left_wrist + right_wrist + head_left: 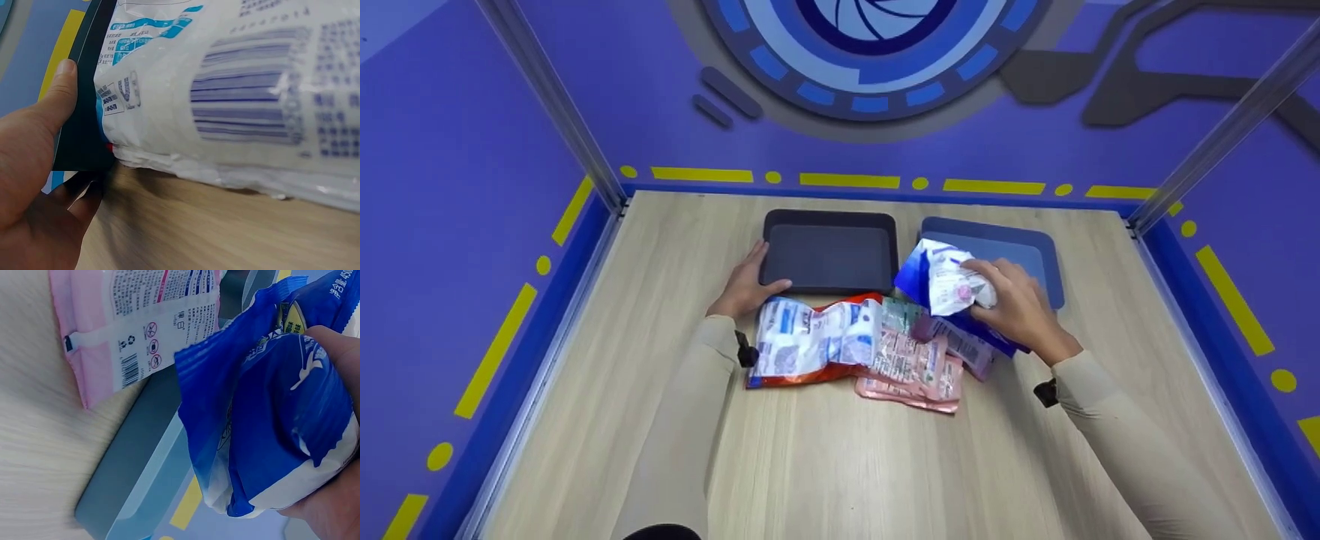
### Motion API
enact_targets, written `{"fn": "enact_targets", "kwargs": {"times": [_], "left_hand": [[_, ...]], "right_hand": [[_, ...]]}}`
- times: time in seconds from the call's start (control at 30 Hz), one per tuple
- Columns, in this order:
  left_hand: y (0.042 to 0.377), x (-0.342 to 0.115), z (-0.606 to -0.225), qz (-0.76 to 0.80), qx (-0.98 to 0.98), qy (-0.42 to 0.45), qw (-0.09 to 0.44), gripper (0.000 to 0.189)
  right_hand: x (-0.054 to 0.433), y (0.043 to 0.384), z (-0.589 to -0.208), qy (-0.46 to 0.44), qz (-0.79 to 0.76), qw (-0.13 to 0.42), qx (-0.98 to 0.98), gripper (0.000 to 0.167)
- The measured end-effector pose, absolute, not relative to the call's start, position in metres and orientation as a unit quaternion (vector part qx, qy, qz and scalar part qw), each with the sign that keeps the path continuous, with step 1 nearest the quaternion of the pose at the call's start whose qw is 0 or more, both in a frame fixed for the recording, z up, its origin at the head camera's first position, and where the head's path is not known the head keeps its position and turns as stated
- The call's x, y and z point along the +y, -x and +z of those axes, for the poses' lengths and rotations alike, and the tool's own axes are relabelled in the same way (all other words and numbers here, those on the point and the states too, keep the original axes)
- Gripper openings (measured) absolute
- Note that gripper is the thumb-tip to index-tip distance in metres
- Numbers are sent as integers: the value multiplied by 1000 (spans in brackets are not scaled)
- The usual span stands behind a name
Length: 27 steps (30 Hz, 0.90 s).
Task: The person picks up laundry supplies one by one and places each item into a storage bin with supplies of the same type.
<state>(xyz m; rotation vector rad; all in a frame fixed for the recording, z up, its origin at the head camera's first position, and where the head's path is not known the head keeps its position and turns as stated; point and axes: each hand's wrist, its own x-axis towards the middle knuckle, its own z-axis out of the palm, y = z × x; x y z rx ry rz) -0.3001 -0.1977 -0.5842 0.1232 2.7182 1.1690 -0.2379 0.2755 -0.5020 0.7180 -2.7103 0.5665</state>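
My left hand [744, 285] rests against the near-left corner of a black tray [831, 255], its thumb along the front wall. In the left wrist view that thumb touches the dark tray wall [84, 129]. My right hand [1016, 304] grips a crumpled blue-and-white packet [956, 277], raised over the near-left part of a blue-grey tray [1051, 270]. The packet's blue side [281, 405] faces the right wrist camera. A white-and-blue packet with an orange edge [802, 341] lies in front of the black tray, close to my left hand.
Pink packets [911, 364] overlap on the wooden table, beside a green one [898, 315] and a purple-pink one [964, 345]. More blue wrapping [994, 336] shows beneath my right hand. Blue panels [435, 187] wall the table at the back and sides.
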Motion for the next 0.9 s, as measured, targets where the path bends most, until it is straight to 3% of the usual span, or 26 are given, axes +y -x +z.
{"fn": "enact_targets", "kwargs": {"times": [0.9], "left_hand": [[299,-199,-583,388,915,-43,101,97]], "right_hand": [[244,257,-491,-255,177,110,-944,69]]}}
